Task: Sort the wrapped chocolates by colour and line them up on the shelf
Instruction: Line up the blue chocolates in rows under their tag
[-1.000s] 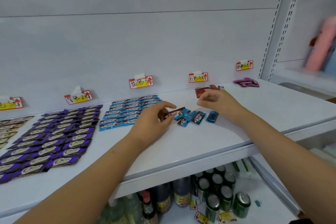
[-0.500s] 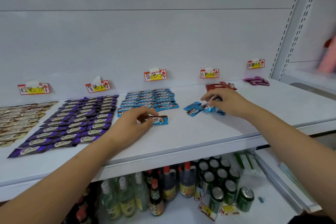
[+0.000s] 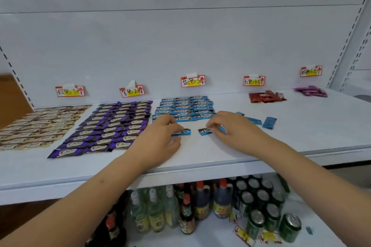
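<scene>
White shelf (image 3: 301, 136): loose blue chocolates (image 3: 270, 122) beside right hand (image 3: 234, 128), red pile (image 3: 266, 96) behind.

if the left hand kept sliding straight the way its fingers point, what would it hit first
The left hand points up and right, gripping a blue chocolate. Straight on it would likely meet the front row of lined-up blue chocolates first, though depth is hard to judge.

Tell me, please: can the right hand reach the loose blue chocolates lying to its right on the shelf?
Probably yes. The right hand pinches one blue chocolate, but the loose blue chocolates lie just beyond it on bare shelf, nothing between. It must put that one down first.
</scene>
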{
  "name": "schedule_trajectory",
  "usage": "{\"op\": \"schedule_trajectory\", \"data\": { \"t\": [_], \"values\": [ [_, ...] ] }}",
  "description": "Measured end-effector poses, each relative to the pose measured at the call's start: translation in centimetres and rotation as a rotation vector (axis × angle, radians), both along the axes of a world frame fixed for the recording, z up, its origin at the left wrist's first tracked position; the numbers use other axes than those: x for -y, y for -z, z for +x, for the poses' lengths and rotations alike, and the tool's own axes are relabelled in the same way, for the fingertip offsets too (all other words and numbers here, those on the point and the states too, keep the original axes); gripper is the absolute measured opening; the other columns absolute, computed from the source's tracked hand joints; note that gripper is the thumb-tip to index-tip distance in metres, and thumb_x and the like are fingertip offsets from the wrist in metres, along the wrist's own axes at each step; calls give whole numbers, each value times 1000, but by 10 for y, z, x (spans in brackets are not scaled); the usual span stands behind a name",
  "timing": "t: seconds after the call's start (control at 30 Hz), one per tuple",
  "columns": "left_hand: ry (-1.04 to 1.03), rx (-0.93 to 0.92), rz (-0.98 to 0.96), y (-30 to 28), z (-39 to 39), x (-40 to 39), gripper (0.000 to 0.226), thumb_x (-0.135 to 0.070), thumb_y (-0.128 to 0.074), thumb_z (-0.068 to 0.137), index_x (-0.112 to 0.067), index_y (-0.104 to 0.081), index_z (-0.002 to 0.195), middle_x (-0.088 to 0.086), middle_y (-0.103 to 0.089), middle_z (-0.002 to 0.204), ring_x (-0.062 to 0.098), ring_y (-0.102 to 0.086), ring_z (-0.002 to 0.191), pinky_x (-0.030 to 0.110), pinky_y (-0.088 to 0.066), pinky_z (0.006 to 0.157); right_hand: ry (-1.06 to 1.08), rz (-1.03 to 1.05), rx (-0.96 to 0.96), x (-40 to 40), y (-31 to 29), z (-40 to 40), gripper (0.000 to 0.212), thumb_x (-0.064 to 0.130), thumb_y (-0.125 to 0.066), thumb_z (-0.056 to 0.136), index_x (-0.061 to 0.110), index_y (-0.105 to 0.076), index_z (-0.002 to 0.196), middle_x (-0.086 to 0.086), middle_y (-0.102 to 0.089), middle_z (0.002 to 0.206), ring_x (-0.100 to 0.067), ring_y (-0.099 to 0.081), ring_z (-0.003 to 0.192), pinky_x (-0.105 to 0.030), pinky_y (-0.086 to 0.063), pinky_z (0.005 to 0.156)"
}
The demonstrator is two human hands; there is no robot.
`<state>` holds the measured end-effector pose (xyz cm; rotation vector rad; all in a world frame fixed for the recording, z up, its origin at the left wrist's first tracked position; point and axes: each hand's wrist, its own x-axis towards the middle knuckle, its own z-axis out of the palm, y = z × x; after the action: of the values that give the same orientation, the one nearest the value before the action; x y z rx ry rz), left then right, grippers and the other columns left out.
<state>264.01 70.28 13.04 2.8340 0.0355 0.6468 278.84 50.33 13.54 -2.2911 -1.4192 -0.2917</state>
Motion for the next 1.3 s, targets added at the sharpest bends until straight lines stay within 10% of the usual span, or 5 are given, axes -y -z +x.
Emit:
{"op": "schedule_trajectory", "data": {
  "t": [1.3],
  "values": [
    [-245,-193,158,11,2,-20,54,-42,-25,97,-25,-42,145,-6,-39,147,17,-36,130,37,-26,107,-7,-292,-108,-32,5,-21,56,49,-31,103,33,-18,156,18,-14,161,-3,-17,146,-26,-23,115]
  ]
}}
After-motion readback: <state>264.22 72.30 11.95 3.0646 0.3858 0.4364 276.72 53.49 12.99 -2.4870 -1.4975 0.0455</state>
